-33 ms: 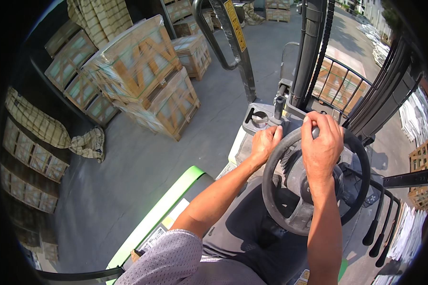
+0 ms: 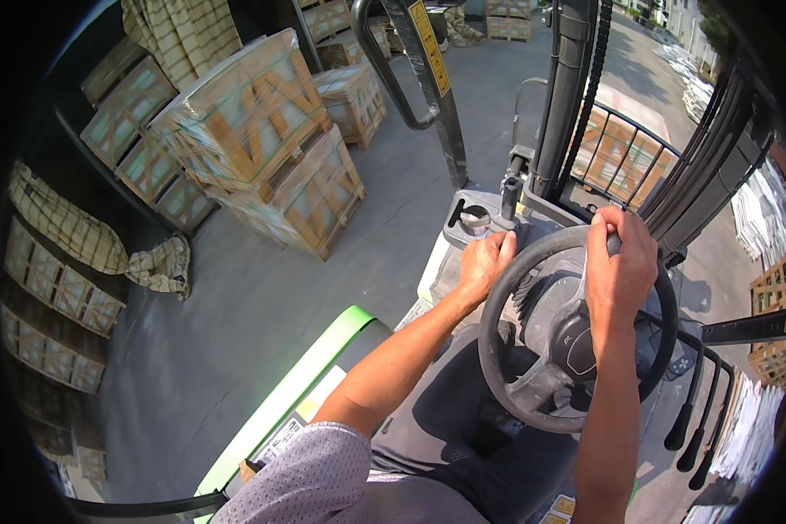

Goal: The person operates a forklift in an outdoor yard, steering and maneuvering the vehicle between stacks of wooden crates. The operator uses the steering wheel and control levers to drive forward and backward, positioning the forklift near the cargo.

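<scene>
My right hand point(image 2: 622, 269) is closed round a dark knob point(image 2: 614, 245) at the top right of the black steering wheel point(image 2: 496, 336). Just left of the wheel, my left hand point(image 2: 487, 269) is curled shut by the grey dashboard point(image 2: 463, 229), and whatever lies inside its fingers is hidden. A short dark upright lever point(image 2: 510, 197) stands right beyond that hand. Several black-tipped control levers point(image 2: 690, 452) hang to the right of the wheel, touched by neither hand.
Wrapped wooden crates point(image 2: 262, 122) stand stacked on the grey floor point(image 2: 236, 341) at the left. Ahead rise the forklift's mast point(image 2: 568, 96) and a black load guard point(image 2: 633, 144), with another crate point(image 2: 624, 157) beyond it. White stacked material point(image 2: 751, 428) lies at the right.
My right hand has moved to the right with the knob, and the steering wheel has turned clockwise. My left hand stays beside the wheel.
</scene>
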Action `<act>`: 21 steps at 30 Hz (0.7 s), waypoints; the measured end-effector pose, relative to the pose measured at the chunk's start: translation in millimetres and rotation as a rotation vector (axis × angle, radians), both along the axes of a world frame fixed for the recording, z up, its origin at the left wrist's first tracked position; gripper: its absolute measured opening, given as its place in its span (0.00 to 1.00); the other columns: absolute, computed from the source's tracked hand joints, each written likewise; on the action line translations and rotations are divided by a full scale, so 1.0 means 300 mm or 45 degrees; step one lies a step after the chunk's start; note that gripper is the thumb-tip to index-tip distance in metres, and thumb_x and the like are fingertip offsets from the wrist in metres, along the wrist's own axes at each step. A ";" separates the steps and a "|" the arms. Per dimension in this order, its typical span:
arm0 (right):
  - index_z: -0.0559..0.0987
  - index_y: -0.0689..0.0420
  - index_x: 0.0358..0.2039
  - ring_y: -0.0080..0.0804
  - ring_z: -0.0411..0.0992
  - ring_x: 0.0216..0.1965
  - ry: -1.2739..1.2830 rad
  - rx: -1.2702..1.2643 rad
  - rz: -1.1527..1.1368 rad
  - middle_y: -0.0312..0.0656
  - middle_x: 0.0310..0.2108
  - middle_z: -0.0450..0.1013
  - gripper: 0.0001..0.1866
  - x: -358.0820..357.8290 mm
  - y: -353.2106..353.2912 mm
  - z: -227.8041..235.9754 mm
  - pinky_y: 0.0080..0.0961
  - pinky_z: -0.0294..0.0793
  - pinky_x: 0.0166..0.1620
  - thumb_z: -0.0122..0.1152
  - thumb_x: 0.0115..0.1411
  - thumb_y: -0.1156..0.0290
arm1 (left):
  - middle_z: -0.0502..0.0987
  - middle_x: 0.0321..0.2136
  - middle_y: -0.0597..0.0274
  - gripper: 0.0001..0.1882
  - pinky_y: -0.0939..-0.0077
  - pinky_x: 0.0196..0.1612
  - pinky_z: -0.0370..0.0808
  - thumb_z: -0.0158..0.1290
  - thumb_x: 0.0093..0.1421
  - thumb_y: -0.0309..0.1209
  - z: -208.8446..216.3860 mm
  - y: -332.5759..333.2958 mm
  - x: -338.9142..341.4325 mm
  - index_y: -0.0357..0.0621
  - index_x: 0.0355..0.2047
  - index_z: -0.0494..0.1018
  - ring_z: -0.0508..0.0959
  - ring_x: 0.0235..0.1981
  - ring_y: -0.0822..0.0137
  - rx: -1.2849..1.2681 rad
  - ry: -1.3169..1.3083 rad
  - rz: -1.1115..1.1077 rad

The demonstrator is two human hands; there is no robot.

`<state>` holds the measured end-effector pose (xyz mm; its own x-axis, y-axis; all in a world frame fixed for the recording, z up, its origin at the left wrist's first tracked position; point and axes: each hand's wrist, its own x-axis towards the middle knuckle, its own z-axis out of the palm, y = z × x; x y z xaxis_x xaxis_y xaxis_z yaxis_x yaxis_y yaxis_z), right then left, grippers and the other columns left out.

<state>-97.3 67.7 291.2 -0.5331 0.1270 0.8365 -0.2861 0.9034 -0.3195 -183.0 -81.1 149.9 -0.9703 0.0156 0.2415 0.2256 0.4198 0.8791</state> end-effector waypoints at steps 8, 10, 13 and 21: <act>0.80 0.59 0.34 0.42 0.72 0.35 -0.325 -0.055 -0.045 0.42 0.31 0.72 0.08 0.686 -0.117 -0.379 0.38 0.70 0.43 0.66 0.52 0.78 | 0.72 0.16 0.49 0.25 0.57 0.28 0.69 0.47 0.69 0.45 -0.023 -0.097 0.007 0.35 0.24 0.74 0.72 0.22 0.56 0.072 0.010 -0.039; 0.80 0.58 0.30 0.39 0.73 0.30 -0.214 -0.087 0.035 0.38 0.29 0.72 0.08 0.538 -0.296 -0.423 0.36 0.70 0.39 0.68 0.48 0.79 | 0.70 0.14 0.60 0.26 0.67 0.26 0.68 0.46 0.70 0.46 -0.044 -0.072 -0.026 0.34 0.25 0.73 0.67 0.19 0.76 0.039 0.029 -0.090; 0.79 0.57 0.32 0.36 0.72 0.31 -0.137 0.052 0.253 0.38 0.26 0.69 0.09 0.223 -0.406 -0.387 0.37 0.69 0.38 0.70 0.50 0.77 | 0.73 0.20 0.38 0.25 0.50 0.32 0.71 0.47 0.67 0.45 -0.087 -0.039 -0.079 0.34 0.24 0.73 0.76 0.24 0.40 0.067 0.009 -0.102; 0.80 0.56 0.30 0.36 0.72 0.28 0.267 -0.069 -0.133 0.37 0.23 0.73 0.05 -0.259 -0.132 -0.174 0.33 0.65 0.36 0.66 0.52 0.78 | 0.75 0.21 0.73 0.19 0.79 0.28 0.69 0.50 0.72 0.40 -0.250 -0.336 -0.348 0.37 0.35 0.80 0.70 0.25 0.82 0.496 0.024 -0.256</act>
<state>-175.1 28.1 239.0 -0.3303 0.2201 0.9179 -0.2572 0.9146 -0.3119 -287.3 -181.9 75.0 -0.9526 0.1077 0.2846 0.2866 0.0038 0.9580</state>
